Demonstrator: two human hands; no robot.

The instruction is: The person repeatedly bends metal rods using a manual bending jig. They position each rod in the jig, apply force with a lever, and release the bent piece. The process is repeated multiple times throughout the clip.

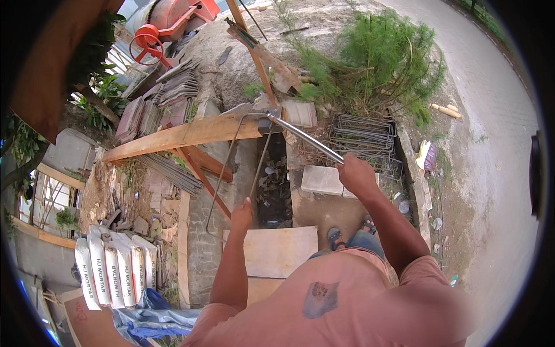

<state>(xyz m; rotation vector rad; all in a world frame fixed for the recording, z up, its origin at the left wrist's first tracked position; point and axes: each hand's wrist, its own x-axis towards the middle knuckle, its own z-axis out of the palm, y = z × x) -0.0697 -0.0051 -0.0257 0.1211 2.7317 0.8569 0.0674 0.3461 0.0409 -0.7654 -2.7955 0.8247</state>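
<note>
My left hand (241, 214) is closed on a thin steel rebar rod (258, 163), bent into a long, narrow stirrup shape. The rod's far end lies at the end of a raised wooden beam (191, 134), next to a small dark metal plate. My right hand (355, 175) grips the near end of a silver rebar bending bar (309, 140). This bar slants up and left, and its head meets the rod at the beam's end. The exact contact between head and rod is too small to make out.
Bent rebar stirrups (363, 137) lie piled to the right, near a pale concrete block (326, 181). A debris-filled trench (274, 191) runs below the beam. White sacks (115, 269) stand at lower left, stacked roof tiles (156, 101) and an orange concrete mixer (173, 26) farther off.
</note>
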